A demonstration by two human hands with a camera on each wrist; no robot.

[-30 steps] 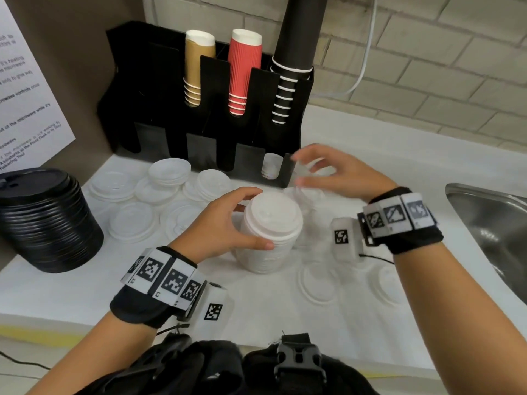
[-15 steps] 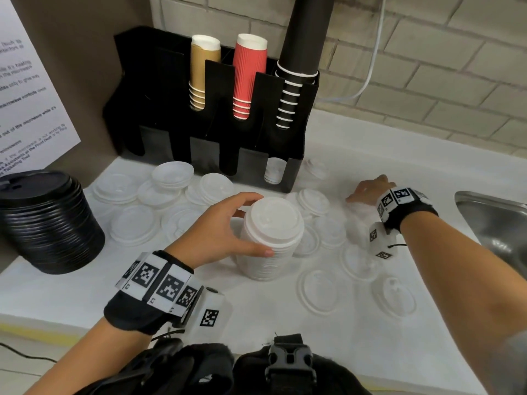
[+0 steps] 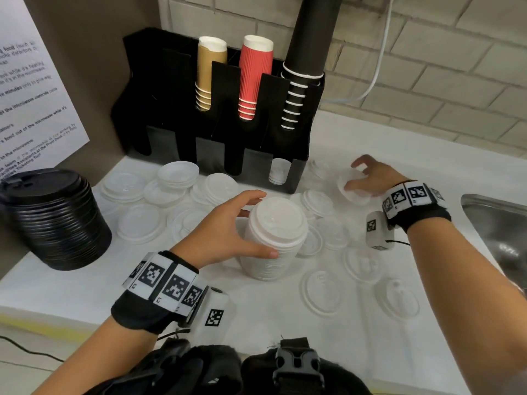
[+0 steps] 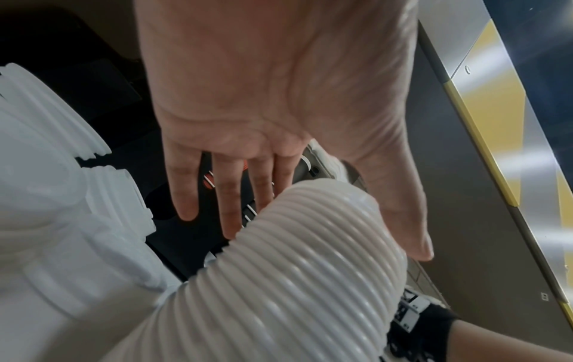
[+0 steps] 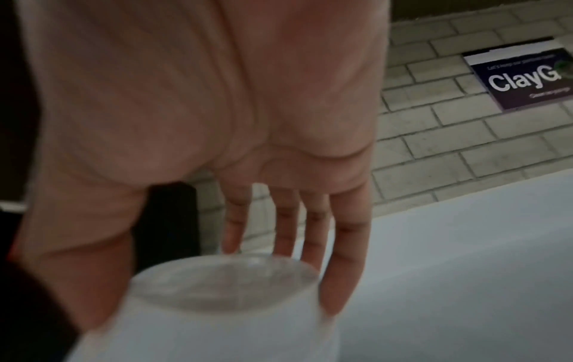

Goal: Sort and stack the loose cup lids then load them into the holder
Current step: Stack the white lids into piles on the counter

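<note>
Head view: left hand (image 3: 225, 232) curled round a tall stack of white plastic cup lids (image 3: 273, 240) standing on the white counter (image 3: 71, 286), thumb on the near side, fingers behind; right hand (image 3: 370, 178) further right, just beside the black slotted cup-and-lid holder (image 3: 216, 146), grip pinching a single translucent white lid (image 3: 353, 192), lifted and tilted; loose translucent white lids (image 3: 139, 223) scattered flat on the counter before the holder and to the right of the stack; short pile of white lids (image 3: 278, 171) in the holder's rightmost lower slot; tan paper cups (image 3: 209, 72), red ribbed cups (image 3: 253, 78) and black cups (image 3: 308, 61) upright in the upper slots; stack of black lids (image 3: 54, 218) at far left; steel sink (image 3: 496, 235) at right edge.

Left wrist view: palm above the ribbed side of the white stack (image 4: 294, 269); fingers (image 4: 229, 196) reaching round its far side, thumb along the right; more nested white lids (image 4: 62, 196) at left.

Right wrist view: blurred; fingers (image 5: 338, 257) and thumb pinching the rim of the single lid (image 5: 223, 281); brick wall (image 5: 465, 142) behind.
</note>
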